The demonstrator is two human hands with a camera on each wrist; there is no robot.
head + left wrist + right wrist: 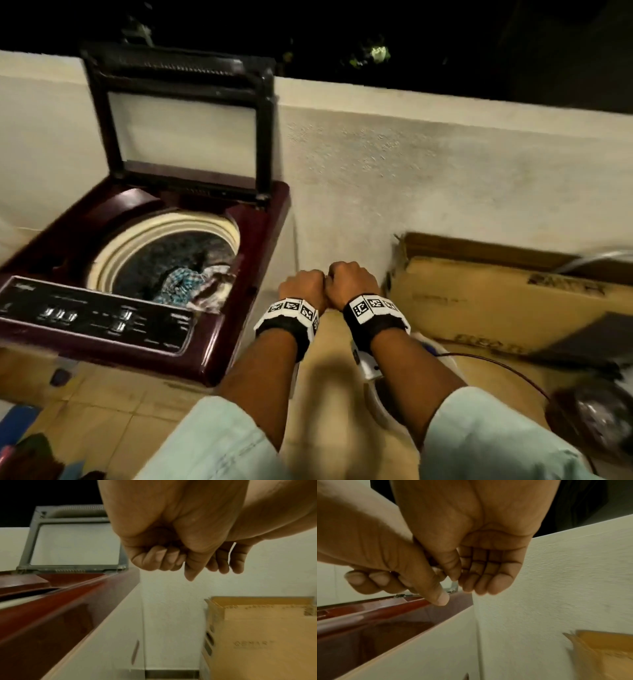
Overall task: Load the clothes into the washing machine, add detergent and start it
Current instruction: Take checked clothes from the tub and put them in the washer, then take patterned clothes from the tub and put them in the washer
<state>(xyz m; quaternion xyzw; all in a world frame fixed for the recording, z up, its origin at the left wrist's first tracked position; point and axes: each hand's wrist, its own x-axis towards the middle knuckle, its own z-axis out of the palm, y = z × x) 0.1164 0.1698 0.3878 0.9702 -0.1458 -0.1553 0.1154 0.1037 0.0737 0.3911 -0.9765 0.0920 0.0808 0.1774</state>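
We stand on a home balcony at night: washing machine [137, 274] at ten o'clock, parapet wall [411, 164], cardboard box [496, 301] at two o'clock.

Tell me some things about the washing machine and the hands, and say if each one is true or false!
1. The lid of the washing machine stands open. True.
2. The drum has nothing in it. False: clothes lie inside, one of them checked blue and white.
3. The left hand and the right hand are close together beside the machine. True.
4. The left hand is holding a bottle of soap. False: its fingers are curled and no bottle shows in any view.
5. A cardboard box sits to the right of the hands. True.
6. The hands are pressing the buttons. False: they are off to the machine's right, away from the buttons.
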